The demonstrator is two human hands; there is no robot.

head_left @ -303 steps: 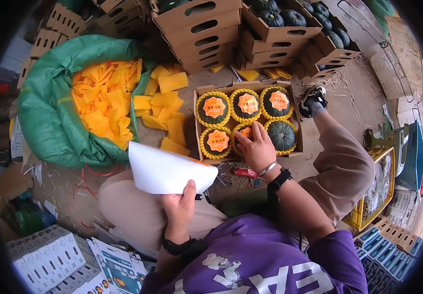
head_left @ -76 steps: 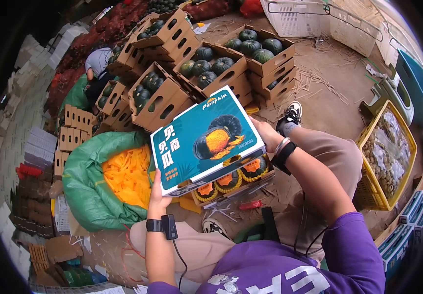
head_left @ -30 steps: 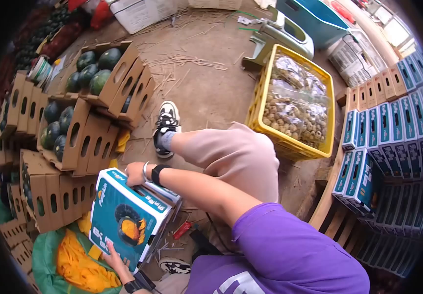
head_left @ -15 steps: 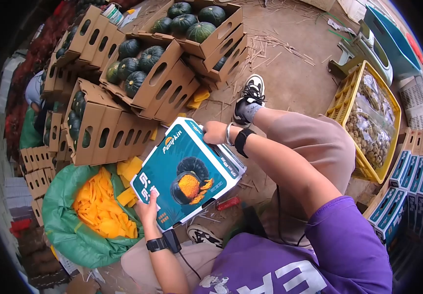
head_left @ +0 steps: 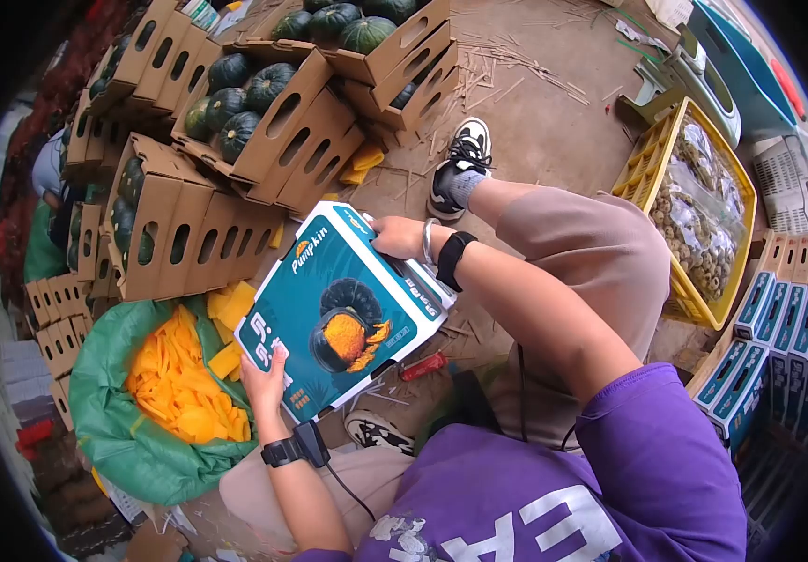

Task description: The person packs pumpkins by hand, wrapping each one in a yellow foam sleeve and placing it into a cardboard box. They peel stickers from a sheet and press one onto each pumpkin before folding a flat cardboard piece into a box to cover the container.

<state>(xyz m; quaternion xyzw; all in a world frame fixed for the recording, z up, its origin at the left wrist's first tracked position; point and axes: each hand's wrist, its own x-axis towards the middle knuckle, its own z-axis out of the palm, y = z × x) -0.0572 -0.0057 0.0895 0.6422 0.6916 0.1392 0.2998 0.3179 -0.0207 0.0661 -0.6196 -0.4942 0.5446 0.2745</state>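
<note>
A teal and white pumpkin carton (head_left: 282, 292), printed with a pumpkin picture, is held tilted above my lap. My left hand (head_left: 265, 382) grips its lower left edge, the thumb on the printed face and the other fingers hidden behind. At the upper right edge, my right hand (head_left: 398, 238) is closed around the carton's side near the corner, with its fingertips partly hidden. Left of the carton lies a green sack (head_left: 104, 393) filled with orange sheet-like pieces (head_left: 184, 375).
Brown cartons (head_left: 235, 173) of dark green pumpkins (head_left: 271, 86) are stacked ahead on the left. A yellow crate (head_left: 671, 201) of bagged round items stands to the right, beside stacked teal cartons (head_left: 739, 384). On the floor lies a red object (head_left: 422, 366). Behind the stacks, another person (head_left: 48, 169) is partly visible.
The whole scene has slid slightly up and left in the view. Both hands keep the same hold on the carton, which shows little movement of its own.
</note>
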